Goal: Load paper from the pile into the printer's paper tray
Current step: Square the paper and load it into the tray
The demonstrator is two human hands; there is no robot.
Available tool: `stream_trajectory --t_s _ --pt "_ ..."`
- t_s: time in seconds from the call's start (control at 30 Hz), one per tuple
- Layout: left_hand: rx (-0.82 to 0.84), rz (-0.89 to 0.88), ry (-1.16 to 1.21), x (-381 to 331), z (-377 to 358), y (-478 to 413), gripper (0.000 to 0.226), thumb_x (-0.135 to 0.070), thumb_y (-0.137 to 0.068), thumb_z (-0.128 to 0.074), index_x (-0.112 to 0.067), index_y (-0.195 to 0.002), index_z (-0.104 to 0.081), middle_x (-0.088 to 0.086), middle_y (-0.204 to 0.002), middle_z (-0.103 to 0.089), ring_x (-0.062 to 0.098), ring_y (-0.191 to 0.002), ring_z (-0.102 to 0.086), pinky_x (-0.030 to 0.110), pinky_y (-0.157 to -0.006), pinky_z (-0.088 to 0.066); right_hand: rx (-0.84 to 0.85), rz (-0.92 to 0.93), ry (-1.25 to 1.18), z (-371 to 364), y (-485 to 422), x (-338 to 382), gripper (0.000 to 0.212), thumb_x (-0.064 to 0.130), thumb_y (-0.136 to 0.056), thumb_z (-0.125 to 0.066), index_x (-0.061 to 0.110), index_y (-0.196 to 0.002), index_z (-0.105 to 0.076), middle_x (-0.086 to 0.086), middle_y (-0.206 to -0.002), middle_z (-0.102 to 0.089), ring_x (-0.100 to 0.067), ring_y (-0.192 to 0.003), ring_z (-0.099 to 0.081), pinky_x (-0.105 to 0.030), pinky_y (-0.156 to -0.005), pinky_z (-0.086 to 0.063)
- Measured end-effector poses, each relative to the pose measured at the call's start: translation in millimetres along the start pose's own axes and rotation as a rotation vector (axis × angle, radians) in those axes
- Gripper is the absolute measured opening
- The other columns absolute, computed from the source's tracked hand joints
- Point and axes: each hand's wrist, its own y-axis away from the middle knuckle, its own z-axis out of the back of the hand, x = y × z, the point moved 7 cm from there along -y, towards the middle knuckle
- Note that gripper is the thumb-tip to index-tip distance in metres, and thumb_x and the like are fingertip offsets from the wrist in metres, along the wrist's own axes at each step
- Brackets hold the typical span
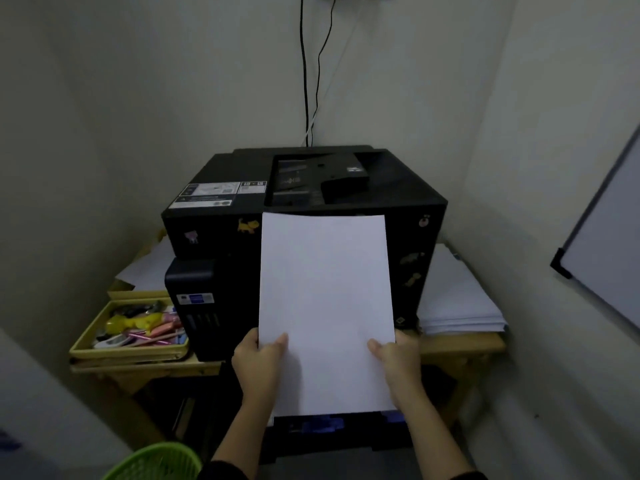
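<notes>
Gripping white paper (pixel 325 306) with left hand (pixel 258 362) and right hand (pixel 398 362) before printer (pixel 221 230).

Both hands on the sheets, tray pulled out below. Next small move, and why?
Probably lower the paper flat into the open tray and slide it in. The left hand and right hand grip the sheets by their side edges, held up in front of the printer, with their near edge just above the tray. The pile sits to the right, so picking up looks done.
</notes>
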Motion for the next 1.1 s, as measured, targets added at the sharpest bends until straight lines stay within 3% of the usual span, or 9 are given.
stream_trajectory --t_s 0.13,0.3,0.4,0.47,0.53,0.73,0.9,1.0,1.1 --pt "-0.019 0.112 -0.068 40 13 13 0.013 0.000 -0.084 -0.064 -0.006 -0.094 -0.067 -0.001 -0.078 -0.064 0.026 -0.084 -0.060 0.032 -0.076 -0.045 0.053 -0.093 0.095 1 9 -38 0.027 -0.007 -0.084 -0.055 0.003 -0.105 -0.068 -0.006 -0.088 -0.067 -0.023 -0.080 -0.061 -0.031 -0.072 -0.049" --pt "-0.047 0.322 -0.207 73 26 22 0.021 -0.006 -0.086 -0.062 0.011 -0.099 -0.065 0.017 -0.084 -0.062 0.028 -0.075 -0.054 0.030 -0.067 -0.041 0.142 -0.320 0.291 -2 14 -53 0.030 0.002 -0.091 -0.052 -0.007 -0.120 -0.054 -0.004 -0.081 -0.053 -0.017 -0.071 -0.048 -0.029 -0.075 -0.040" --pt "0.020 0.446 -0.361 77 23 17 0.032 -0.013 -0.088 -0.060 0.015 -0.105 -0.061 0.021 -0.081 -0.054 0.031 -0.075 -0.052 0.035 -0.062 -0.039 0.201 -0.396 0.357 -5 12 -48 0.040 0.004 -0.093 -0.050 -0.010 -0.130 -0.043 -0.015 -0.115 -0.054 -0.026 -0.094 -0.046 -0.030 -0.081 -0.036" --pt "0.081 0.492 -0.424 79 21 13 0.023 -0.013 -0.087 -0.058 0.009 -0.093 -0.060 0.022 -0.084 -0.054 0.032 -0.077 -0.052 0.036 -0.065 -0.038 0.218 -0.423 0.416 -7 10 -49 0.044 0.003 -0.094 -0.049 -0.010 -0.135 -0.040 -0.018 -0.132 -0.048 -0.029 -0.110 -0.045 -0.031 -0.089 -0.037" --pt "0.112 0.514 -0.445 81 21 11 0.017 -0.011 -0.085 -0.056 0.006 -0.086 -0.055 0.018 -0.085 -0.052 0.029 -0.077 -0.049 0.029 -0.061 -0.034 0.238 -0.451 0.478 -10 12 -51 0.041 0.003 -0.094 -0.049 -0.011 -0.132 -0.043 -0.017 -0.125 -0.049 -0.026 -0.105 -0.044 -0.030 -0.091 -0.038" --pt "0.165 0.496 -0.482 84 16 6 0.016 -0.012 -0.085 -0.057 0.002 -0.082 -0.051 0.015 -0.089 -0.052 0.024 -0.072 -0.047 0.025 -0.054 -0.031 0.152 -0.409 0.424 -2 11 -49 0.016 -0.001 -0.091 -0.048 -0.005 -0.105 -0.053 -0.008 -0.082 -0.052 -0.021 -0.073 -0.047 -0.029 -0.075 -0.036" --pt "0.186 0.488 -0.469 84 15 2 0.016 -0.012 -0.086 -0.058 0.002 -0.084 -0.051 0.015 -0.090 -0.053 0.027 -0.080 -0.050 0.028 -0.061 -0.035 0.085 -0.358 0.336 1 14 -50 0.005 -0.004 -0.090 -0.046 -0.005 -0.094 -0.048 -0.005 -0.072 -0.049 -0.016 -0.064 -0.045 -0.027 -0.058 -0.038" --pt "0.195 0.484 -0.459 83 16 1 0.017 -0.011 -0.087 -0.057 0.000 -0.076 -0.049 0.012 -0.083 -0.050 0.023 -0.069 -0.048 0.028 -0.059 -0.034 0.080 -0.362 0.319 0 14 -53 0.006 -0.004 -0.090 -0.045 -0.005 -0.096 -0.048 -0.004 -0.072 -0.048 -0.015 -0.065 -0.044 -0.030 -0.071 -0.039" --pt "0.183 0.472 -0.451 82 14 -1 0.016 -0.011 -0.088 -0.057 0.002 -0.088 -0.048 0.010 -0.080 -0.050 0.022 -0.067 -0.047 0.027 -0.057 -0.035 0.094 -0.372 0.318 -2 9 -56 0.024 -0.004 -0.089 -0.047 -0.009 -0.110 -0.055 -0.005 -0.072 -0.052 -0.017 -0.066 -0.047 -0.028 -0.065 -0.041"
